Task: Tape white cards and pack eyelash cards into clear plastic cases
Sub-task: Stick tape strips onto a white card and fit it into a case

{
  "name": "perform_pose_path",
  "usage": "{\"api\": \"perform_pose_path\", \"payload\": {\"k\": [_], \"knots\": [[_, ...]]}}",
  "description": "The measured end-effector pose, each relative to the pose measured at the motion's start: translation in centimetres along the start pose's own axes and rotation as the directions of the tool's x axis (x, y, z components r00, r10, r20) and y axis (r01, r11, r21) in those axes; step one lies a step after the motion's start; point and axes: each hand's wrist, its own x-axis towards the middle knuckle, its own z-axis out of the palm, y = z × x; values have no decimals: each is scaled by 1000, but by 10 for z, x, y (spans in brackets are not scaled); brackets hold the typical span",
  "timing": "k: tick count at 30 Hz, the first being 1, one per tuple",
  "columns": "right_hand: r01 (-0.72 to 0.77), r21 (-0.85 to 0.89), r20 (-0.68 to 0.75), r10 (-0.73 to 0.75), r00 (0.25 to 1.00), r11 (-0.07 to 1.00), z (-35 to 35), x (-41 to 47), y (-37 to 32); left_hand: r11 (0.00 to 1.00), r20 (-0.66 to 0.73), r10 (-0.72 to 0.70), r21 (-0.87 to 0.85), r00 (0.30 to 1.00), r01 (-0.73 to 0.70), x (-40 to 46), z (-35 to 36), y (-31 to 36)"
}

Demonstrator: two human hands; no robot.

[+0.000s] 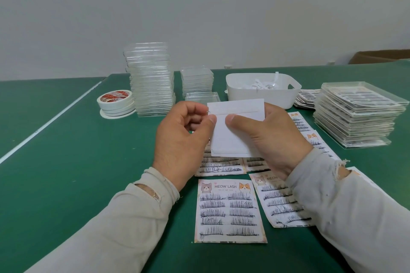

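Note:
I hold a small stack of white cards (235, 131) upright above the green table, a strip of tape running across the top card. My left hand (184, 137) pinches the strip's left end at the card's edge. My right hand (268, 139) grips the cards from the right, thumb pressed on the front. Several eyelash cards lie flat below my hands, one printed "MEOW LASH" (229, 210) nearest me. A tall stack of clear plastic cases (150, 80) stands at the back left, with a shorter stack (196, 82) beside it.
Rolls of tape (116, 103) sit left of the tall case stack. A white bin (261, 93) holding paper strips stands behind the cards. Packed cases (355, 115) are piled at the right, with loose eyelash cards (307, 98) beside them. A cardboard box (381, 56) is at the far right.

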Motion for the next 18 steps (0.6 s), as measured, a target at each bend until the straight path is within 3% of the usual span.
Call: {"api": "perform_pose_path", "payload": {"k": [18], "knots": [[138, -205, 11, -139, 990, 969, 1, -2, -1, 998, 1, -18, 63, 1000, 18, 1, 0, 0]]}}
